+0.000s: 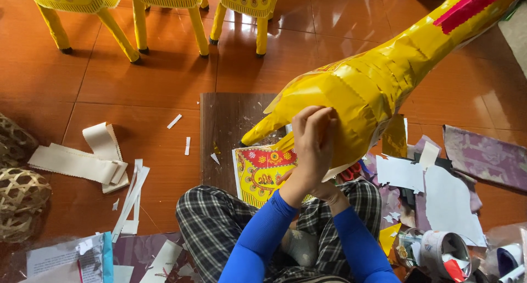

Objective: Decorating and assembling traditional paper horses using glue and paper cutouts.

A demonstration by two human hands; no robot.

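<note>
Both hands (314,146) on yellow paper animal (362,91)

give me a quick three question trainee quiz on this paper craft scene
1. True or false: the left hand presses on the yellow paper-covered animal figure.
2. What lies under the figure's leg: A) patterned red and yellow paper sheet, B) woven bamboo basket, C) white paper strips?
3. How many yellow figure legs stand at the top edge?

Key: 1 true; 2 A; 3 at least six, and the right hand is mostly hidden.
</note>
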